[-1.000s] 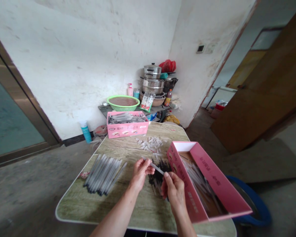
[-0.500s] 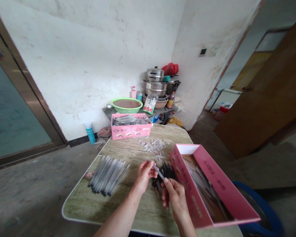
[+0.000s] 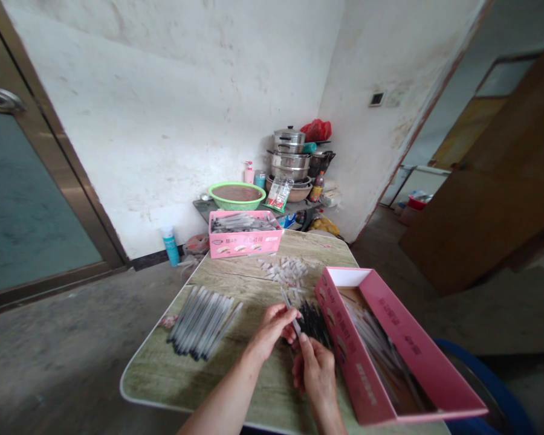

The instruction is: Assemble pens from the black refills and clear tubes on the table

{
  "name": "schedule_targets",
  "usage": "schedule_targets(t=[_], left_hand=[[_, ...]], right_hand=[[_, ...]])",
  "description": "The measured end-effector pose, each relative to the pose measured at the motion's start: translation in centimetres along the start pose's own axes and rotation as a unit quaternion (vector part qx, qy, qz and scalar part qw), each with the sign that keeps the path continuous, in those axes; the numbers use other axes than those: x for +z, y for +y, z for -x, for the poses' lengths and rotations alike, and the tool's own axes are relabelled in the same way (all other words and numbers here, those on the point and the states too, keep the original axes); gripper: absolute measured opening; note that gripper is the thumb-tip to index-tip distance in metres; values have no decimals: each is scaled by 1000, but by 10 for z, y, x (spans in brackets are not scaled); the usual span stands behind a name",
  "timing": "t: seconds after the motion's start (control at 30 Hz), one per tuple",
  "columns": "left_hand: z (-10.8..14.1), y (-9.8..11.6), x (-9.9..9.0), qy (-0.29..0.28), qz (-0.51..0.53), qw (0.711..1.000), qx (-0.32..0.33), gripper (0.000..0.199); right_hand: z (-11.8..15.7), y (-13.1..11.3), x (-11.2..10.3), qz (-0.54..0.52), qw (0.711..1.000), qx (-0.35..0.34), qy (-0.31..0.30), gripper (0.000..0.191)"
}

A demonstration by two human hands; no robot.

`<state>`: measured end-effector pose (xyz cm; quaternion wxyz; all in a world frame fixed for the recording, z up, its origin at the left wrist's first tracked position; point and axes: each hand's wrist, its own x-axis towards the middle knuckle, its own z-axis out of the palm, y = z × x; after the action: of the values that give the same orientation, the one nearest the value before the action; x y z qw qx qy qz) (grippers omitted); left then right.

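A slim translucent pen barrel (image 3: pixel 291 311) is held between both hands over the wood-patterned table (image 3: pixel 254 393). My left hand (image 3: pixel 273 328) pinches it along its middle, and my right hand (image 3: pixel 314 367) grips its lower end. Just beyond them lies a heap of small black parts (image 3: pixel 315 323), partly hidden by the fingers. Small whitish pieces (image 3: pixel 286 272) are scattered farther back. On the left, a row of grey pens (image 3: pixel 202 320) with dark ends lies side by side. The long pink box (image 3: pixel 362 368) at the right contains translucent barrels.
Another pink box (image 3: pixel 245 243), full of pens, stands at the table's far edge. Behind it are a green basin (image 3: pixel 237 204), stacked steel pots (image 3: pixel 290 163) and bottles. A blue can (image 3: pixel 170 246) is on the floor at left.
The barrel has turned more upright. My left hand has slid along it towards my right hand, and its fingers are closer in. The whole view has shifted slightly.
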<state>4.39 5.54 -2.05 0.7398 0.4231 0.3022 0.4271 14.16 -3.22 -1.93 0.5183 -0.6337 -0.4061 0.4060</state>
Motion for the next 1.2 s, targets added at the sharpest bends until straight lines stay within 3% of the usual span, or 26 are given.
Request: schedule_targets(t=[0.1,0.23,0.33,0.43,0.5,0.77,0.97,1.2], left_hand=[[-2,1,-1,12,15,1000,10,42],[-9,2,-9,150,92,983,60,39],[-13,2,-12,203,126,968,73,38],[-12,2,-11,203,114,970,73,40],[-11,2,-9,200,104,972,72,41],[-11,3,-9,195,94,973,81,42],[-11,1,-8,182,86,976,85,41],[-9,4,-6,165,66,981,77,42]], right_hand=[[0,-1,-2,14,1000,-6,6,54],[-6,-9,-10,69,996,-50,24,49],[-21,-19,-16,198,973,-115,42,41],[-46,-29,-15,395,905,-143,66,30],[-65,-34,-10,459,876,-129,78,26],[-116,-35,19,537,835,-95,77,25],[-127,-31,22,514,852,-81,61,21],[-126,-41,16,337,937,-67,59,17]])
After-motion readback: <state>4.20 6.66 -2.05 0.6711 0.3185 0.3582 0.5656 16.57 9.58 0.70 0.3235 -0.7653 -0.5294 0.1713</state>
